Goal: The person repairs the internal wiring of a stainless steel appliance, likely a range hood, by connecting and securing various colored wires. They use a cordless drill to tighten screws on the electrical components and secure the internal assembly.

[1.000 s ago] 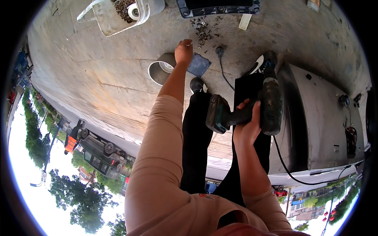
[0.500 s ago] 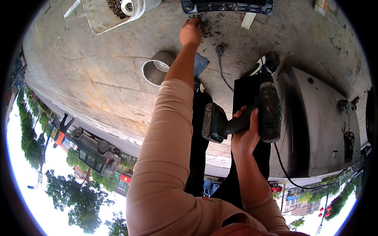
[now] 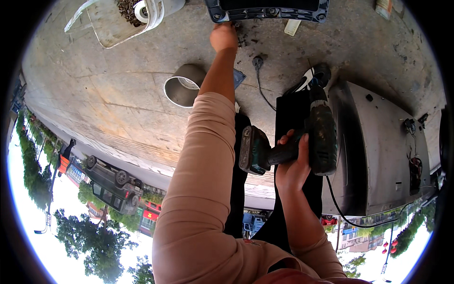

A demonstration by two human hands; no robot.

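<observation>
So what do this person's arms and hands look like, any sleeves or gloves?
Both hands are bare: no gloves, rings or watch can be seen. The left hand ends an arm in a salmon-pink sleeve pushed up past the elbow. The right hand has the same pink sleeve bunched nearer the elbow.

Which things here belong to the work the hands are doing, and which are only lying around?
In use:
- cordless drill, held by the right hand
- dark-framed panel, with the left hand at its lower edge
- small dark bits beside that hand

Lying about:
- grey pipe piece
- clear plastic tub
- grey metal casing
- loose plug
</observation>
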